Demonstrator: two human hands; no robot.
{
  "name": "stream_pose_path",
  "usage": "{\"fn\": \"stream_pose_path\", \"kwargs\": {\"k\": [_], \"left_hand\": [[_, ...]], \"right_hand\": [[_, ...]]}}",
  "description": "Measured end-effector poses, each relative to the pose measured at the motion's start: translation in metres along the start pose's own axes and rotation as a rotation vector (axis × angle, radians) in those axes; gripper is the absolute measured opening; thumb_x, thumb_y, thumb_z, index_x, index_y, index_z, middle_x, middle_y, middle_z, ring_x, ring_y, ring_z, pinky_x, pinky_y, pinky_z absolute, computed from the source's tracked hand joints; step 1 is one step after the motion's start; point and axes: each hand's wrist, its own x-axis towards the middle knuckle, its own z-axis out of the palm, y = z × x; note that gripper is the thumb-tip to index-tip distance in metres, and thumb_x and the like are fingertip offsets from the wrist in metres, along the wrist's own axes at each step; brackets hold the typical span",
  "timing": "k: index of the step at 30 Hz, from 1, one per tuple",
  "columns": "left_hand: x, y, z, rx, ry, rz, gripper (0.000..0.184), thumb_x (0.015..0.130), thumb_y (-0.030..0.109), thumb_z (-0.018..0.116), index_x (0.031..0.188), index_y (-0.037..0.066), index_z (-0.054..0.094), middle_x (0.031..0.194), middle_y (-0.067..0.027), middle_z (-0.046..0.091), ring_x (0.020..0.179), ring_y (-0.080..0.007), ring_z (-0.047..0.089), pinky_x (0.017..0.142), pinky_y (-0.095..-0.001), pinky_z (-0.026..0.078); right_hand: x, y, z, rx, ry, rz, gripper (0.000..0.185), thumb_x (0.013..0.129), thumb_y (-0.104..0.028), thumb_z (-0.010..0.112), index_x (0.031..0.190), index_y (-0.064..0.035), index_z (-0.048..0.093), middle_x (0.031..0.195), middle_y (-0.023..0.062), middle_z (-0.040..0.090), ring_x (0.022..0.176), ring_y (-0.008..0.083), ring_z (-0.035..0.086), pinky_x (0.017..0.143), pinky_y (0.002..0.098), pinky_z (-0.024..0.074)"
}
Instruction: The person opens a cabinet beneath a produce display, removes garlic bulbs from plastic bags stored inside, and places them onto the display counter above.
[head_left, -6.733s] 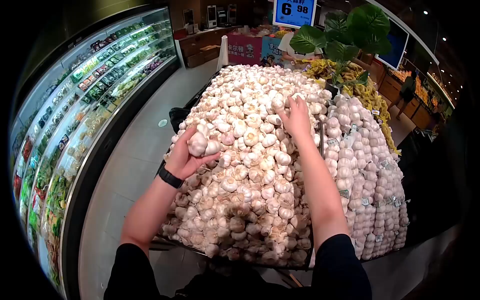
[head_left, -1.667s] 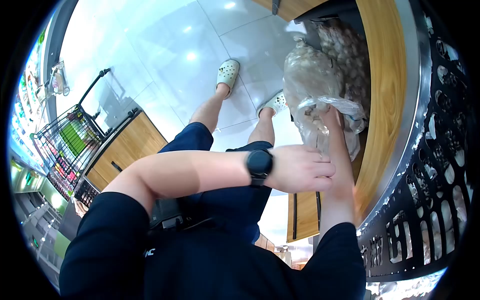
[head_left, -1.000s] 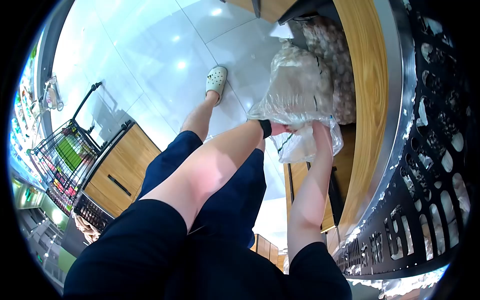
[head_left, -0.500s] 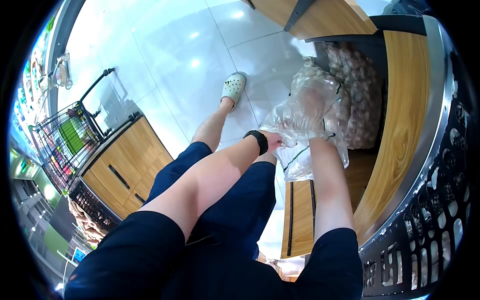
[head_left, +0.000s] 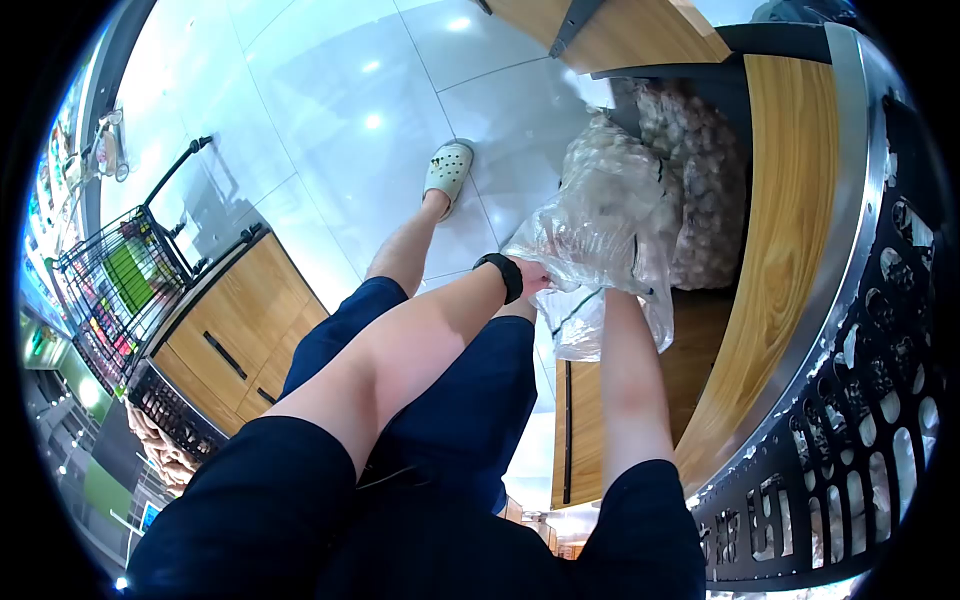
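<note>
A large clear plastic bag (head_left: 590, 235) lies in front of the open cabinet, its lower edge hanging toward me. My left hand (head_left: 534, 277), below a black watch, is closed on the bag's left edge. My right forearm runs up into the bag, and the fingers of my right hand are hidden under the crumpled plastic. Just behind the bag, inside the cabinet, stands a full sack of garlic (head_left: 705, 185). Pale bulbs show dimly through the upper part of the clear bag.
Wooden cabinet doors (head_left: 640, 25) stand open at the top and below the bag. A wooden counter edge (head_left: 795, 200) and black slotted basket (head_left: 850, 470) curve along the right. At left are a shopping cart (head_left: 120, 290) and wooden cabinet (head_left: 235, 335). My shoe (head_left: 449, 172) rests on the tiles.
The view has turned from the garlic heap down to the cabinet. My left hand has let go of garlic and now grips the bag; my right hand has stayed in the bag lately.
</note>
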Motion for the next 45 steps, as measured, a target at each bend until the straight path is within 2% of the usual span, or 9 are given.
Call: {"fn": "stream_pose_path", "kwargs": {"k": [1, 3, 13, 15, 18, 25, 35, 39, 45], "left_hand": [[-0.003, 0.000, -0.001, 0.001, -0.100, -0.075, 0.032, 0.091, 0.024, 0.050, 0.116, 0.008, 0.063, 0.109, -0.0141, 0.067, 0.100, -0.0310, 0.062, 0.089, -0.0371, 0.047], [-0.009, -0.010, 0.000, 0.021, 0.042, 0.015, 0.030, 0.090, 0.021, 0.052, 0.114, 0.008, 0.064, 0.107, -0.0147, 0.067, 0.099, -0.0316, 0.062, 0.087, -0.0375, 0.047], [-0.006, 0.005, -0.002, 0.136, 0.026, 0.181, 0.025, 0.085, 0.014, 0.061, 0.109, 0.007, 0.066, 0.108, -0.0096, 0.067, 0.095, -0.0259, 0.058, 0.085, -0.0355, 0.046], [-0.019, 0.041, -0.025, -1.557, -0.046, -0.338, 0.027, 0.083, 0.007, 0.067, 0.109, 0.005, 0.064, 0.111, -0.0090, 0.065, 0.099, -0.0190, 0.062, 0.086, -0.0328, 0.051], [-0.030, 0.062, -0.042, -1.541, 0.033, -0.047, 0.023, 0.079, 0.007, 0.067, 0.101, 0.004, 0.063, 0.100, -0.0067, 0.062, 0.092, -0.0188, 0.061, 0.080, -0.0308, 0.051], [-0.034, 0.079, -0.055, -1.503, 0.129, -0.275, 0.025, 0.077, 0.006, 0.065, 0.101, 0.004, 0.062, 0.100, -0.0047, 0.061, 0.092, -0.0178, 0.059, 0.080, -0.0308, 0.048], [-0.031, 0.070, -0.053, -1.525, 0.042, -0.102, 0.021, 0.075, 0.005, 0.063, 0.096, 0.007, 0.062, 0.100, -0.0050, 0.061, 0.091, -0.0164, 0.058, 0.081, -0.0290, 0.047], [-0.026, 0.068, -0.049, -1.475, 0.093, -0.067, 0.026, 0.074, 0.002, 0.063, 0.100, 0.005, 0.062, 0.096, -0.0046, 0.061, 0.091, -0.0175, 0.059, 0.072, -0.0299, 0.051], [-0.027, 0.068, -0.045, -1.569, 0.120, -0.198, 0.030, 0.076, 0.001, 0.065, 0.105, 0.003, 0.063, 0.096, -0.0054, 0.064, 0.084, -0.0164, 0.062, 0.070, -0.0301, 0.051]], "right_hand": [[-0.002, 0.000, 0.005, 0.013, 0.007, -0.002, 0.042, 0.087, -0.026, 0.060, 0.122, -0.0028, 0.057, 0.118, 0.0113, 0.060, 0.102, 0.0209, 0.058, 0.086, 0.0313, 0.0442], [-0.001, -0.003, 0.014, 0.036, 0.024, -0.006, 0.042, 0.087, -0.026, 0.060, 0.122, -0.0029, 0.057, 0.118, 0.0113, 0.060, 0.102, 0.0209, 0.058, 0.085, 0.0313, 0.0443], [0.009, -0.001, -0.028, 0.094, 0.081, -0.015, 0.043, 0.086, -0.025, 0.062, 0.123, -0.0035, 0.056, 0.118, 0.0113, 0.060, 0.100, 0.0209, 0.059, 0.083, 0.0311, 0.0450], [0.030, -0.014, -0.031, 0.050, 0.040, -0.045, 0.043, 0.085, -0.025, 0.062, 0.123, -0.0036, 0.056, 0.118, 0.0113, 0.060, 0.100, 0.0209, 0.059, 0.082, 0.0311, 0.0451], [0.056, -0.035, -0.031, 0.000, -0.023, -0.074, 0.044, 0.085, -0.024, 0.063, 0.123, -0.0038, 0.056, 0.118, 0.0113, 0.060, 0.100, 0.0209, 0.059, 0.081, 0.0310, 0.0453], [0.045, -0.019, -0.028, -0.067, -0.082, -0.074, 0.044, 0.084, -0.024, 0.064, 0.123, -0.0042, 0.056, 0.118, 0.0113, 0.060, 0.099, 0.0209, 0.059, 0.079, 0.0309, 0.0458], [0.086, -0.037, -0.062, 0.060, -0.029, -0.058, 0.046, 0.083, -0.022, 0.066, 0.123, -0.0048, 0.055, 0.118, 0.0113, 0.059, 0.098, 0.0208, 0.059, 0.077, 0.0307, 0.0465], [0.049, -0.020, -0.058, 0.141, -0.007, -0.018, 0.046, 0.082, -0.022, 0.066, 0.123, -0.0050, 0.055, 0.118, 0.0113, 0.059, 0.098, 0.0208, 0.059, 0.076, 0.0307, 0.0468], [0.030, -0.015, -0.024, 0.173, 0.030, -0.011, 0.047, 0.081, -0.021, 0.067, 0.124, -0.0054, 0.055, 0.118, 0.0112, 0.059, 0.097, 0.0208, 0.060, 0.074, 0.0306, 0.0472]]}}
